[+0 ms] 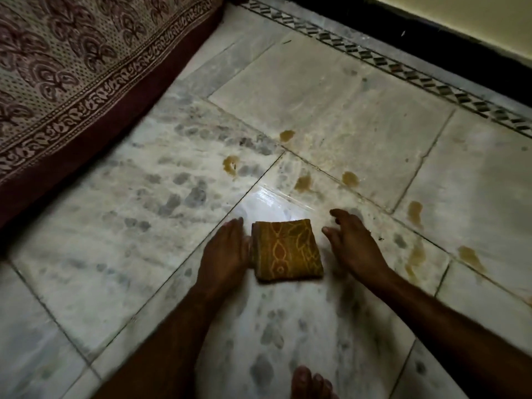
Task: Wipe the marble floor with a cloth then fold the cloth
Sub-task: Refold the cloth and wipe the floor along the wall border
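While the folded cloth (288, 250) lies on the marble floor (115, 226), left hand (227, 251) straight-fingered against its edge, right hand (351, 243) relaxed just beside, holding nothing, yellow stains (302, 183) beyond.

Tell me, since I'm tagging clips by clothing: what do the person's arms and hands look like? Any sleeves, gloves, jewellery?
The left forearm and right forearm are bare to the frame's edge, no sleeve in view. The left hand and right hand wear no gloves; no watch, bracelet or ring shows, though the dim, blurred picture could hide a thin one.
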Action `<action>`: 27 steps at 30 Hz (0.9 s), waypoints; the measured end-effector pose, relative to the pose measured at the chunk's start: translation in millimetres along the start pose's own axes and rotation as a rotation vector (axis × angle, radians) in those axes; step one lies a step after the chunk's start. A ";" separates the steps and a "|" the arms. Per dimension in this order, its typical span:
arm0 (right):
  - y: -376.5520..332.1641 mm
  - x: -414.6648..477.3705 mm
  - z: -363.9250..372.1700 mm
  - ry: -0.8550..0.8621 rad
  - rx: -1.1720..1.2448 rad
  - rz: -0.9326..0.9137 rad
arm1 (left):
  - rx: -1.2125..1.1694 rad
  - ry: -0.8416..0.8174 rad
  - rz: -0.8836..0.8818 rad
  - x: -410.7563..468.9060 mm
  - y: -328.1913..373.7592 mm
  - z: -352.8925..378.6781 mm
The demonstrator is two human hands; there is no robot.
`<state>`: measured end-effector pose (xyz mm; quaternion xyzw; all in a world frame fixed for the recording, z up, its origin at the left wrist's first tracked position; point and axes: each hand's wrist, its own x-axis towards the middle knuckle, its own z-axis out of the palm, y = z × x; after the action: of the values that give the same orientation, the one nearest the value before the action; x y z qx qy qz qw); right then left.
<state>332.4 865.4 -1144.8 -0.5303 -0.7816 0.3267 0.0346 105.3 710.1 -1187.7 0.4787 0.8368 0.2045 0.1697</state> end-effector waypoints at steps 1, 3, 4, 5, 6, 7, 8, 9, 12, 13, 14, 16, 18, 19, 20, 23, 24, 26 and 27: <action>-1.3 2.8 -2.6 -0.036 -0.062 -0.064 | 0.068 0.036 0.100 -4.5 1.1 8.9; -11.5 11.9 -10.6 -0.100 -0.184 -0.216 | 0.138 0.080 0.276 -8.6 9.7 25.0; -18.6 15.8 -14.7 -0.112 -0.239 -0.288 | 0.171 0.090 0.352 -9.3 16.6 32.0; -26.5 18.2 -17.8 -0.092 -0.288 -0.364 | 0.205 0.103 0.415 -10.5 23.7 38.0; -33.4 20.9 -17.7 -0.030 -0.336 -0.444 | 0.231 0.121 0.454 -10.3 29.8 42.8; -37.4 22.0 -12.7 0.053 -0.373 -0.518 | 0.251 0.133 0.463 -9.8 33.5 48.8; -39.8 19.6 -2.6 0.114 -0.396 -0.572 | 0.268 0.133 0.445 -10.1 34.9 53.9; -37.6 15.6 12.6 0.120 -0.406 -0.604 | 0.278 0.126 0.415 -10.4 33.6 58.4; -10.8 0.8 59.0 -0.032 -0.482 -0.609 | 0.322 0.076 0.353 -8.7 23.4 66.0; 1.6 -1.3 68.5 -0.051 -0.536 -0.608 | 0.341 0.045 0.349 -6.5 20.2 67.6; 11.3 -2.8 72.5 -0.048 -0.586 -0.602 | 0.354 0.032 0.350 -5.7 19.1 68.7; 17.6 -2.0 75.3 -0.054 -0.636 -0.599 | 0.366 0.033 0.336 -5.5 19.4 68.9; 17.4 -2.5 75.3 -0.069 -0.648 -0.605 | 0.353 0.009 0.328 -7.7 23.1 66.8; 18.0 -2.2 76.0 -0.085 -0.648 -0.602 | 0.345 0.003 0.326 -8.4 24.7 65.0; 18.7 -1.5 75.2 -0.089 -0.644 -0.601 | 0.337 -0.012 0.325 -8.6 26.1 63.3; 12.8 2.5 66.7 -0.054 -0.652 -0.608 | 0.318 -0.018 0.304 -7.4 20.7 52.6; 8.5 3.2 65.0 -0.032 -0.650 -0.628 | 0.311 -0.003 0.280 -6.8 15.5 49.0; -1.8 3.3 67.1 0.006 -0.629 -0.717 | 0.313 0.025 0.229 -4.6 1.6 40.5; -5.1 3.4 69.7 0.007 -0.622 -0.759 | 0.322 0.035 0.210 -2.5 -5.0 36.6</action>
<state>298.9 834.1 -1197.6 -0.1942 -0.9801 0.0403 -0.0061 120.4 712.3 -1221.4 0.5809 0.8068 0.0930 0.0543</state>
